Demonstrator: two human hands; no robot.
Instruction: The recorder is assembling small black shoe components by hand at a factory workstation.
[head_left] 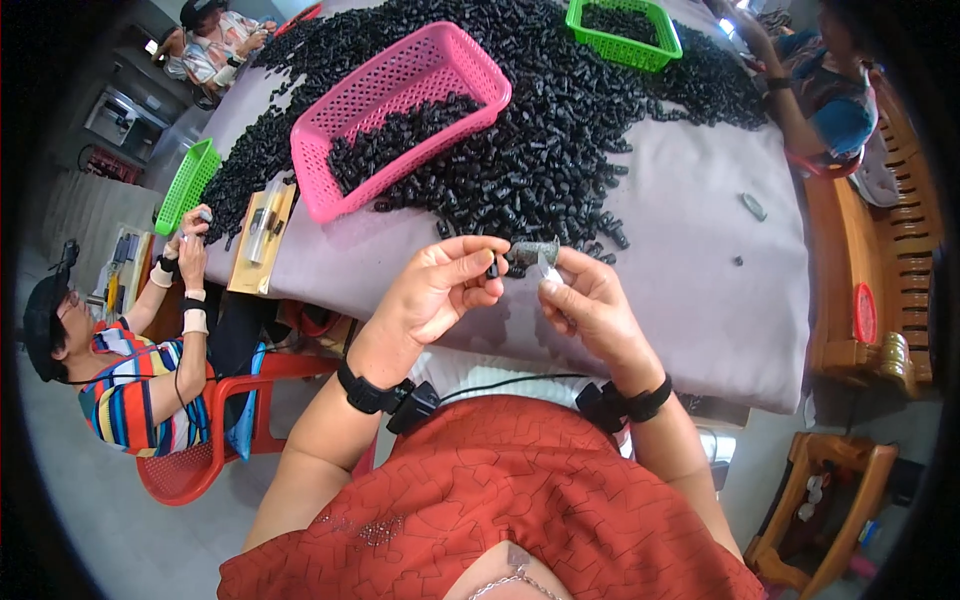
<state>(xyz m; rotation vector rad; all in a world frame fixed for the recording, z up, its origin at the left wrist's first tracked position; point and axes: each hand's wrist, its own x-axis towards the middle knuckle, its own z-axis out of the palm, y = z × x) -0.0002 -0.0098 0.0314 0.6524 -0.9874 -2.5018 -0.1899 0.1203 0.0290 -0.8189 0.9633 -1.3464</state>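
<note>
In front of me, above the near edge of the cloth-covered table [700,300], my two hands meet. My left hand [440,285] is closed, pinching a small black plastic piece [492,268] between thumb and fingers. Between the fingertips of both hands is a greyish, speckled, tube-like piece [532,251] with a flared end. My right hand [595,305] is closed on a thin whitish, pointed thing [547,269] at the flared end; its kind is not clear. Beyond my hands spreads a large heap of small black pieces [540,150].
A pink basket [318,190] with black pieces stands on the heap; green baskets [660,62] [187,185] are farther off. A board [262,240] lies at the left. One person [150,380] sits at left, another [830,110] at right. A grey-green piece [753,206] lies on the cloth.
</note>
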